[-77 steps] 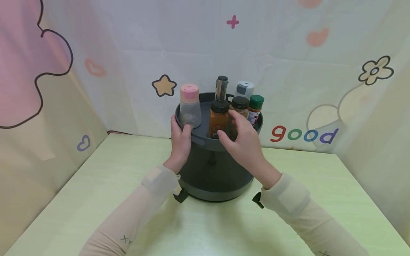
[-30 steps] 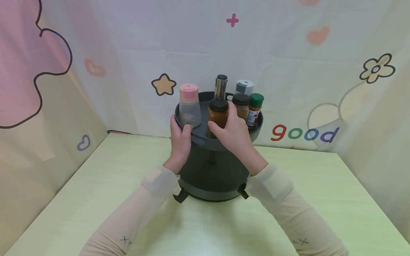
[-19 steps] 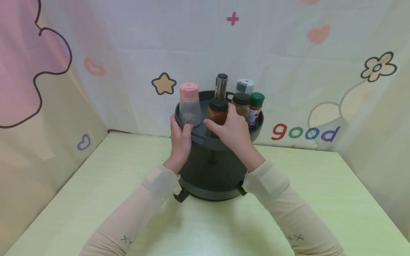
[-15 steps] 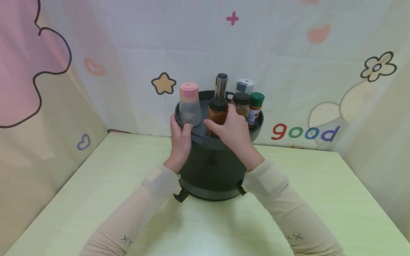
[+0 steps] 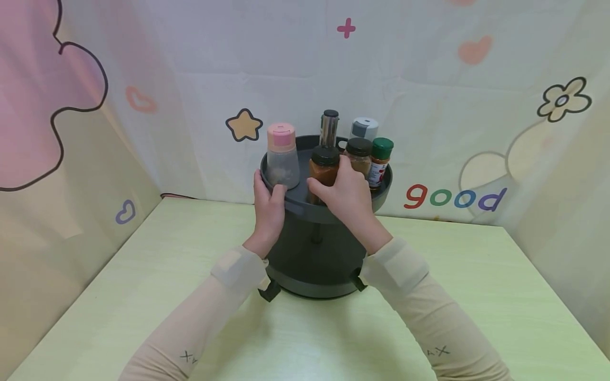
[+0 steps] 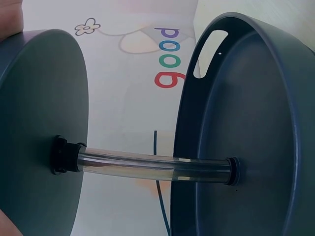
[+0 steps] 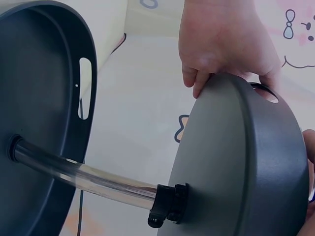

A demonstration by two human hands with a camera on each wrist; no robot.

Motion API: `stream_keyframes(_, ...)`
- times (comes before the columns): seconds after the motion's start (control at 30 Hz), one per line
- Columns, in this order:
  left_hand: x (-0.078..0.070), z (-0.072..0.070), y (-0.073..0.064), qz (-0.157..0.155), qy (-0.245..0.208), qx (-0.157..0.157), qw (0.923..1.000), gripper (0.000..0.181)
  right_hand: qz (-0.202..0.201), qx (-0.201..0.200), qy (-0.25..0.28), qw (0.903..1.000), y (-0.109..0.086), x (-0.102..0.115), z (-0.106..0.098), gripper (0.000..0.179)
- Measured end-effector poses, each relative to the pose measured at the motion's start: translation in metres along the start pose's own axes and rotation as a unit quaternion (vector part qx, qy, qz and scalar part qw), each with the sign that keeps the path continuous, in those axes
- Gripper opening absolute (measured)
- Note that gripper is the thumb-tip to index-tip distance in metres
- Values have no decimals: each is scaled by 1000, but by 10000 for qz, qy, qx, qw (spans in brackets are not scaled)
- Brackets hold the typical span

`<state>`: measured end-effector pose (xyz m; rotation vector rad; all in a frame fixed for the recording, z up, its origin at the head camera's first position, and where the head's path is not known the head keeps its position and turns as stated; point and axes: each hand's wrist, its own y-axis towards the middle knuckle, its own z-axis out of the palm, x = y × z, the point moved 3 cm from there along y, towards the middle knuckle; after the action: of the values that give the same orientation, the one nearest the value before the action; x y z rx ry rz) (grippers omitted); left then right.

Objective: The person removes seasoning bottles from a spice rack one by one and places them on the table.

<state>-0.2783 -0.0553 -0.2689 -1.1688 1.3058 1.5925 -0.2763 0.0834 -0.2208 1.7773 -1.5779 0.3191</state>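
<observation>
A dark grey two-tier spice rack [image 5: 314,212] stands on the table. My left hand [image 5: 270,209] grips the left rim of its upper tray, thumb over the edge; in the right wrist view, the left hand's [image 7: 224,44] fingers reach under that tray. On the upper tray's front part, my right hand [image 5: 350,196] holds a spice jar [image 5: 324,172] with a black lid and orange-brown contents, thumb in front and fingers at its right side. The jar's lower part is mostly covered by the hand. Beside the left hand stands a clear bottle with a pink cap [image 5: 283,166].
Behind the held jar are a chrome cylinder with a black top [image 5: 329,129], another black-lidded jar [image 5: 358,149], a green-capped bottle [image 5: 379,161] and a white-and-grey cap [image 5: 365,128]. A clear post [image 6: 152,165] joins both tiers. A printed cloth [image 5: 190,106] hangs behind.
Since the earliest frame my right hand has moved left and closed round the orange-brown spice jar. Over the last half second almost nothing differs. The left hand keeps its grip.
</observation>
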Motion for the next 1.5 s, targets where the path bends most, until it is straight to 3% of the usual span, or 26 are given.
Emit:
stream_keyframes(0.17,-10,0,-7,-33,11,-18,10000,62,-76,-49,187,9998,-1,-1,1,53)
stream_keyframes(0.73,-9,0,-7,-99,2,15,9999,63,-426,-458,868,9943,-3,-5,0,50)
stream_keyframes(1.13,22,-1,16,-76,21,-11,10000,64,-697,-861,1354,9846,-5,-7,-3,51)
stream_keyframes(1.5,23,0,17,-22,27,-67,10000,64,-825,-1079,1638,9771,-7,-6,-5,45)
